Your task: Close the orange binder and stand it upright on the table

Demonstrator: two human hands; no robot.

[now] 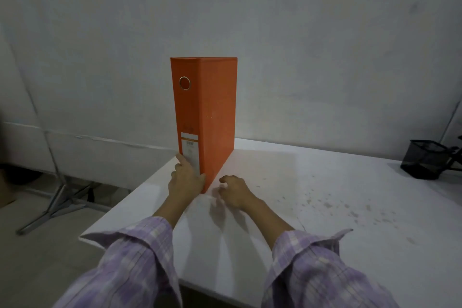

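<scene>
White table [312, 207] fills the lower right of view; surface scuffed, with brownish specks to the right of the binder. Grey-white wall [325, 45] directly behind the binder.

Orange binder [217, 117] shut, standing upright on the table near its far left corner, spine turned toward the camera and a little left. Bottom edge rests on the tabletop. Spine carries a metal-rimmed finger hole [184, 83] high up and a white label [190, 150] low down.

Two forearms in lilac plaid sleeves [140, 265] reach in from below the binder.

Left hand [185, 180] against the lower spine of the binder: fingers laid flat up the left side of the label, thumb wrapping to the near corner edge. Contact with the spine is plain; a light clasp rather than a tight pinch.

Right hand [233, 190] just right of the binder's near bottom corner, low over the table, fingers curled loosely inward, holding nothing. Small gap visible between it and the binder cover.

Black mesh pen holder [422, 160] well to the right of the binder, near the table's far edge, tipped at an angle.

Metal stand legs [62, 202] on the floor, left of and below the binder.
</scene>
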